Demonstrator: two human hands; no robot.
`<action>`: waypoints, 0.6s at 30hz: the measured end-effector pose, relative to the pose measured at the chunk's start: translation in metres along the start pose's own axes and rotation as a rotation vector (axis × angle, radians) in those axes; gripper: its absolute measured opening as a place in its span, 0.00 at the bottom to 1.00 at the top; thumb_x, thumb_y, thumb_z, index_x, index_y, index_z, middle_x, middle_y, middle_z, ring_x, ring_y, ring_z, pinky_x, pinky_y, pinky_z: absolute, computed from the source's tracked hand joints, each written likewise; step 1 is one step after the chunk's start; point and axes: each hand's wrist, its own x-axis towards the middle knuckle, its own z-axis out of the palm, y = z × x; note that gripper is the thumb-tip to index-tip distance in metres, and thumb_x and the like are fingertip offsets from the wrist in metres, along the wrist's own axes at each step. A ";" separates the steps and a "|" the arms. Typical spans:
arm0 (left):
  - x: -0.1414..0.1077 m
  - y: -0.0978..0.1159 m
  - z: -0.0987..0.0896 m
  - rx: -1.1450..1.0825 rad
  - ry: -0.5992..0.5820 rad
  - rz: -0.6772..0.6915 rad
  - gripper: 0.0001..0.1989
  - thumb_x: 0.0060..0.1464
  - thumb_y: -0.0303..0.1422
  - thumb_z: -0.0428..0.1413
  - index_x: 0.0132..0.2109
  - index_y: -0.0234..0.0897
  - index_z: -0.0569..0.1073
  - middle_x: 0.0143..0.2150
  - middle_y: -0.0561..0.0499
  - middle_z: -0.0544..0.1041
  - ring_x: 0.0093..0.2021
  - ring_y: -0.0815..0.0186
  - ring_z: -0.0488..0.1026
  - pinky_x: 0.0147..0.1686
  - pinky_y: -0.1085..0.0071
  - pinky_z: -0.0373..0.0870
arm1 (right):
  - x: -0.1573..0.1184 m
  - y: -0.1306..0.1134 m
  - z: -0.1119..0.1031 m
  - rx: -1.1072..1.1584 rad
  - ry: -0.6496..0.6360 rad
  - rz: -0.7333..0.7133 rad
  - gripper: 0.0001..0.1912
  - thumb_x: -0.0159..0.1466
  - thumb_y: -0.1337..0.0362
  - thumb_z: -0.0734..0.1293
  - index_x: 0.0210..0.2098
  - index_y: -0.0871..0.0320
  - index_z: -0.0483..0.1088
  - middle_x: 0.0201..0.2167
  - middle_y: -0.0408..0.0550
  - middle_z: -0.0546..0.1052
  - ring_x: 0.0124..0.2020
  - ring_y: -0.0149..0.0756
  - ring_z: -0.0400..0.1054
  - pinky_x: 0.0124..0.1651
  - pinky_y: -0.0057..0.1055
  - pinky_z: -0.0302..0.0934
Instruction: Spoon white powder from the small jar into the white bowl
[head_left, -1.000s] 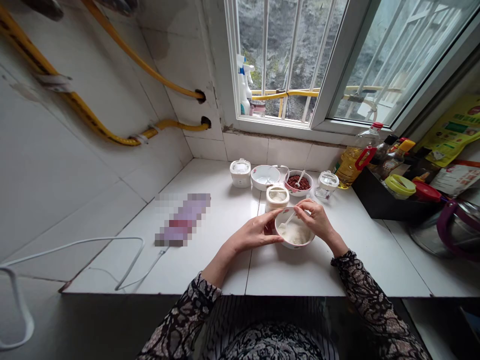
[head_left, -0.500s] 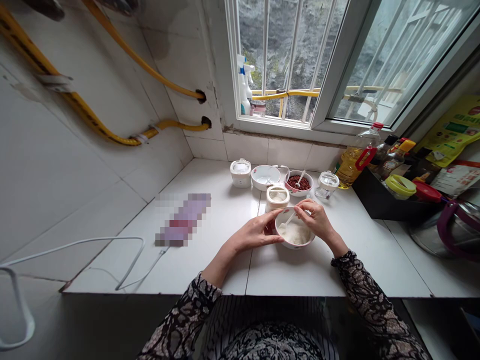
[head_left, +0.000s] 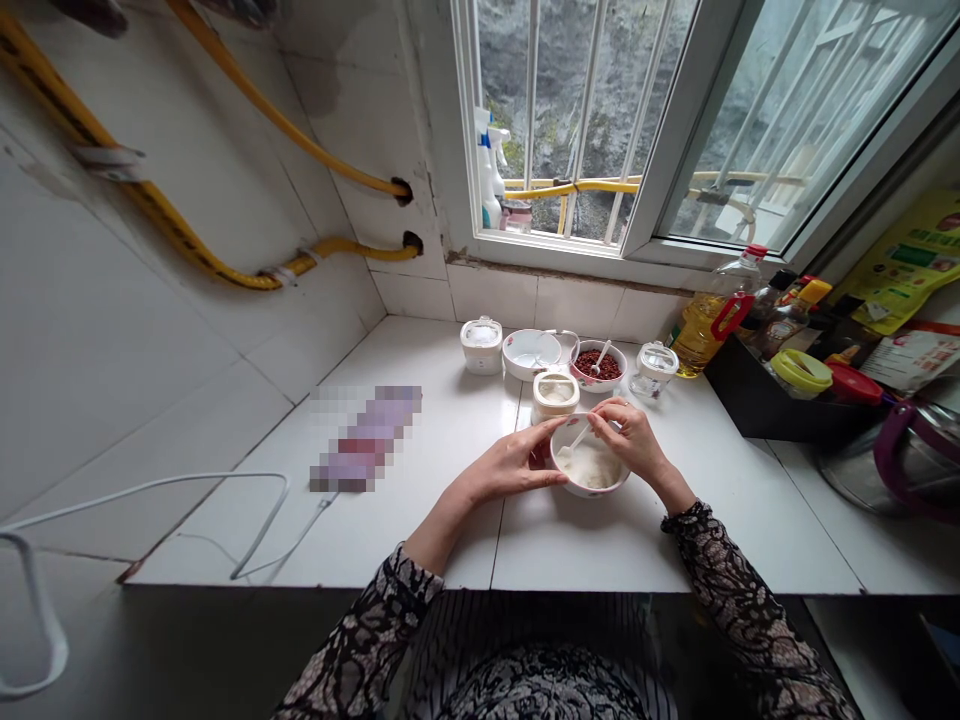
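Observation:
A white bowl (head_left: 592, 490) with pale powder in it stands near the middle of the white counter. My left hand (head_left: 519, 462) grips its left side, thumb and fingers around the rim. Over the bowl's right part, my right hand (head_left: 628, 436) pinches the handle of a small white spoon (head_left: 571, 446), whose tip rests in the powder. Just behind the bowl is an open square jar (head_left: 556, 393) with pale contents. Farther back are a bowl of red beans (head_left: 598, 365) holding a white spoon, a white bowl (head_left: 531, 355) and a lidded jar (head_left: 481, 346).
A glass jar (head_left: 655, 370), an oil bottle (head_left: 701, 325), a black box (head_left: 757, 400) of bottles and a metal kettle (head_left: 862, 465) line the right side. At left, a blurred purple object (head_left: 371, 445) has a white cable (head_left: 281, 500) running from it.

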 end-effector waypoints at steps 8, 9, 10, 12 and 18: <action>0.000 -0.001 0.000 -0.018 -0.002 -0.002 0.39 0.56 0.48 0.62 0.70 0.43 0.58 0.39 0.50 0.74 0.37 0.61 0.71 0.40 0.63 0.73 | 0.000 0.000 0.000 0.001 -0.002 0.002 0.18 0.68 0.55 0.65 0.24 0.55 0.73 0.28 0.50 0.78 0.35 0.40 0.72 0.39 0.37 0.67; 0.000 -0.001 0.000 -0.016 -0.003 -0.003 0.39 0.56 0.48 0.62 0.70 0.43 0.58 0.39 0.50 0.74 0.37 0.61 0.71 0.39 0.63 0.73 | 0.000 0.000 0.000 0.002 -0.002 0.002 0.18 0.68 0.55 0.65 0.24 0.55 0.73 0.28 0.50 0.78 0.35 0.40 0.72 0.39 0.37 0.67; 0.000 -0.001 0.000 -0.013 -0.004 -0.003 0.40 0.56 0.48 0.62 0.70 0.43 0.58 0.39 0.50 0.74 0.37 0.61 0.71 0.39 0.62 0.73 | 0.000 -0.001 0.000 0.002 -0.001 0.001 0.18 0.68 0.55 0.65 0.24 0.55 0.73 0.28 0.50 0.78 0.35 0.39 0.72 0.39 0.37 0.67; 0.000 -0.001 0.000 -0.008 -0.003 0.003 0.40 0.57 0.48 0.62 0.70 0.43 0.58 0.39 0.50 0.74 0.37 0.61 0.71 0.39 0.62 0.73 | 0.000 -0.001 0.000 0.005 -0.001 0.001 0.18 0.68 0.55 0.65 0.24 0.55 0.73 0.28 0.50 0.78 0.35 0.39 0.72 0.39 0.36 0.67; 0.000 -0.001 0.001 -0.008 -0.005 0.007 0.39 0.57 0.48 0.61 0.70 0.43 0.58 0.40 0.49 0.76 0.37 0.61 0.72 0.40 0.62 0.72 | 0.001 -0.001 0.000 0.014 0.001 0.010 0.19 0.68 0.54 0.65 0.23 0.55 0.73 0.28 0.50 0.78 0.34 0.39 0.72 0.40 0.37 0.67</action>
